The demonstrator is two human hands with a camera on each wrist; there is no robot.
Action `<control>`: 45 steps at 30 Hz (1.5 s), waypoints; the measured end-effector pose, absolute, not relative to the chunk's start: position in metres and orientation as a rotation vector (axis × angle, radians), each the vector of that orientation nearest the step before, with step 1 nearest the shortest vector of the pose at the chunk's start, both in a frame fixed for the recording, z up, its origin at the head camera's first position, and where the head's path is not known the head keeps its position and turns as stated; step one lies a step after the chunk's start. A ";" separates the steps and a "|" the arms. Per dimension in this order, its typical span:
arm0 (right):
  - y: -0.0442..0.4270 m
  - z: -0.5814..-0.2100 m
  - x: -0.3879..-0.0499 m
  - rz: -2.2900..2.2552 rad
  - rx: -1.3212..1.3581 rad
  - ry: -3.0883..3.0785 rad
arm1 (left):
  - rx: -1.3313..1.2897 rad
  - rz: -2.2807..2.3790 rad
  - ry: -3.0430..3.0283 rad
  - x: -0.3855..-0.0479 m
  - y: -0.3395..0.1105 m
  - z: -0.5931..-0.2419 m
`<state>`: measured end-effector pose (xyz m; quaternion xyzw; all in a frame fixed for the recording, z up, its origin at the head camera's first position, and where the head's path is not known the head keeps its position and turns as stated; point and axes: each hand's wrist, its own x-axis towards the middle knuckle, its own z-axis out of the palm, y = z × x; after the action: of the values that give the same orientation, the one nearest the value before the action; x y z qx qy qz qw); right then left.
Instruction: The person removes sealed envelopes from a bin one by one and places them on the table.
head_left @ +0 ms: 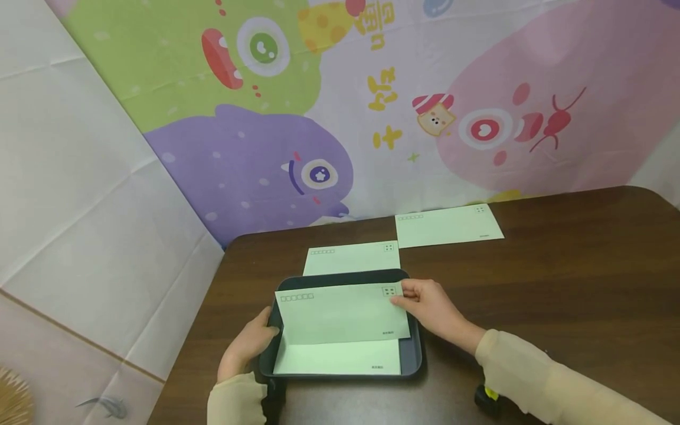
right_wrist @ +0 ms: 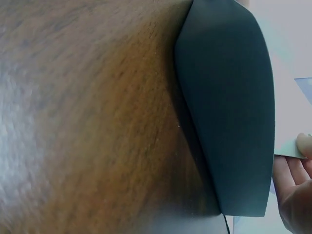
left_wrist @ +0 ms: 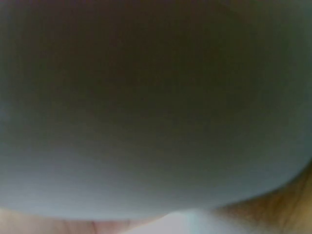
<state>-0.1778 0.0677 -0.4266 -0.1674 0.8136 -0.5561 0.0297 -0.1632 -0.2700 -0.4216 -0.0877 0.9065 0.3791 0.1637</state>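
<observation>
My right hand (head_left: pixel 432 310) pinches the right edge of a pale envelope (head_left: pixel 340 316) between thumb and fingers, near its printed stamp box. That envelope stands tilted up over a dark tray (head_left: pixel 416 354). Flat in the tray lies another pale envelope (head_left: pixel 340 360), its upper part hidden by the held one. My left hand (head_left: pixel 249 342) grips the tray's left side, thumb at the rim. In the right wrist view, the tray's outer wall (right_wrist: pixel 226 107) stands beside the right hand (right_wrist: pixel 302 200). A blurred dark surface (left_wrist: pixel 156 107) fills most of the left wrist view.
Behind the tray, a pale envelope (head_left: pixel 350 258) lies on the brown table (head_left: pixel 574 283), partly covered by the tray. Farther back right lies another envelope (head_left: pixel 448 226), near the table's back edge. A cartoon-printed cloth (head_left: pixel 382 165) hangs behind the table.
</observation>
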 end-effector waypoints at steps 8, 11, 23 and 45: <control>0.067 -0.430 -0.178 -1.775 -0.582 2.430 | -0.236 1.038 2.606 -0.162 -0.268 -0.417; 0.066 -0.431 -0.177 -1.780 -0.606 2.411 | -0.240 1.034 2.606 -0.162 -0.267 -0.416; 0.068 -0.429 -0.177 -1.828 -0.546 2.430 | -0.227 1.075 2.597 -0.161 -0.268 -0.418; 0.107 -0.409 -0.193 -2.018 -0.285 2.378 | -0.146 1.038 2.641 -0.164 -0.274 -0.425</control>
<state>-0.1932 0.1067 -0.4090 -0.0911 0.7594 -0.6443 0.0050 -0.1637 -0.2738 -0.4247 -0.0509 0.9190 0.3613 0.1494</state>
